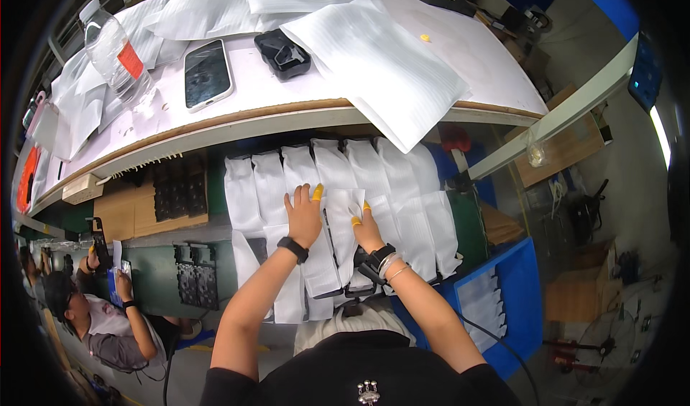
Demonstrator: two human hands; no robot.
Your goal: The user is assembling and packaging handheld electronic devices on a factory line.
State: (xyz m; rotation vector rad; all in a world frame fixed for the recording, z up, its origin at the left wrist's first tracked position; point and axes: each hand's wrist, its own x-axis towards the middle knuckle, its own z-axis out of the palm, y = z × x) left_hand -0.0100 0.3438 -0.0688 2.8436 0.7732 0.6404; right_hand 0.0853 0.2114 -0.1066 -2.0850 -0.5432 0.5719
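a strip light (660, 139) glares near three o'clock while white pouches (369, 169) at the dial's centre show bright; shade gathers beneath the bowed tabletop (489, 68) toward nine, and fisheye distortion fades to black around the rim.

Pretty cluttered place tbh, with a wood-edged white bench (496, 68), a long green worktop (154, 269) lower down, grey floor (593, 47) off to the right, cardboard boxes (582, 294), a caged fan (607, 345) and a bright strip light (660, 139).
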